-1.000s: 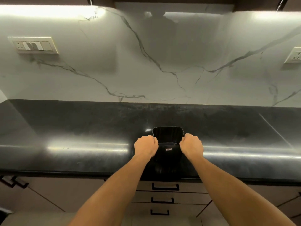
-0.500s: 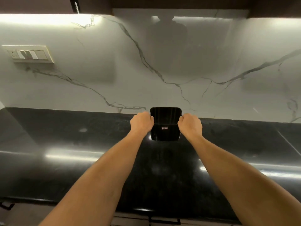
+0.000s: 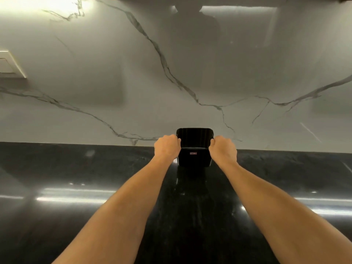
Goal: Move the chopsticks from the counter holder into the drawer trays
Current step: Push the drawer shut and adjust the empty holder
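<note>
Both fists, left hand [image 3: 167, 147] at nine o'clock, right hand [image 3: 223, 149] at three, fingers clenched on the black holder [image 3: 194, 157], steadying it against the table [image 3: 76, 216] backwall.

A glossy black holder [image 3: 194, 147] with rounded corners stands upright just below the frame's centre — open top, small red label on its near face; whether it holds anything cannot be told.

the holder [image 3: 194, 159] at centre looks like glossy black plastic. the counter [image 3: 76, 216] across the lower frame is polished dark stone, streaked with reflections. the wall [image 3: 95, 73] above is smooth, white, grey-veined marble.
</note>
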